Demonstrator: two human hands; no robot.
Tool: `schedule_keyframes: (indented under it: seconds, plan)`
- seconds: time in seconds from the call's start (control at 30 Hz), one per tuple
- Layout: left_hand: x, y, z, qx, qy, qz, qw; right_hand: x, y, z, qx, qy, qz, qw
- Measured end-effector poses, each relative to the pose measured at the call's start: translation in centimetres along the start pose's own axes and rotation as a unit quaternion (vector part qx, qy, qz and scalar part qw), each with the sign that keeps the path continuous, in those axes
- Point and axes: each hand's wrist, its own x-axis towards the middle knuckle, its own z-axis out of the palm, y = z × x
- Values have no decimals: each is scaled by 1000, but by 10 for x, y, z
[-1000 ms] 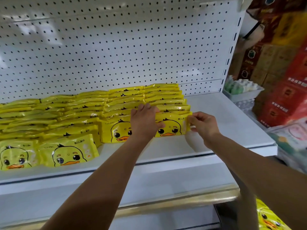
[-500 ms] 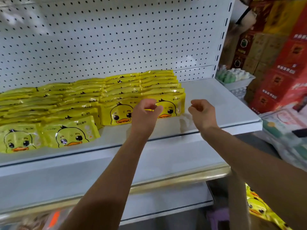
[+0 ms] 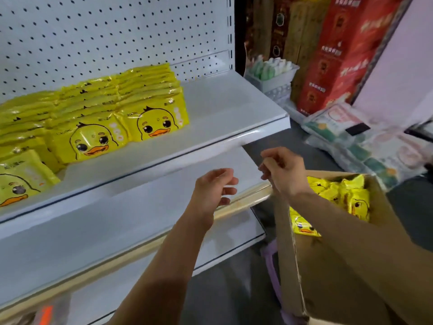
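Yellow duck-face packs [image 3: 152, 123] stand in rows on the white shelf [image 3: 225, 113], the front right pack facing me. More of the same yellow packs [image 3: 342, 195] lie in a cardboard box [image 3: 328, 266] at the lower right. My left hand [image 3: 214, 191] hovers in front of the shelf edge with fingers loosely curled, holding nothing. My right hand [image 3: 281, 170] is beside it, above the near rim of the box, fingers loosely bent and empty. Both hands are away from the packs on the shelf.
A white pegboard back [image 3: 105, 38] rises behind the shelf. A lower shelf with a gold strip [image 3: 234, 207] lies under my hands. To the right stand a clear bin of small bottles [image 3: 271, 71], red cartons [image 3: 339, 55] and wrapped packs on the floor [image 3: 375, 141].
Both hands let go of the front right pack on the shelf and drew back and down toward the box. The view swung right and down, bringing the box into sight.
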Motion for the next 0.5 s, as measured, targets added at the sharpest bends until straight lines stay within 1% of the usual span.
schedule_keyframes:
  seconds: [0.07, 0.27, 0.33, 0.43, 0.5]
  plan:
    - [4, -10, 35, 24, -30, -22, 999, -3, 24, -36, -3, 17, 28, 999]
    - [24, -41, 148, 3, -116, -92, 989, 12, 101, -160, -56, 78, 110, 989]
    - [38, -58, 184, 15, -130, -118, 984, 21, 131, -199, -79, 94, 141, 982]
    - [62, -90, 231, 19, -135, -161, 977, 30, 185, -242, -133, 92, 193, 968]
    - [82, -115, 259, 23, -127, -194, 973, 34, 219, -260, -173, 65, 230, 955]
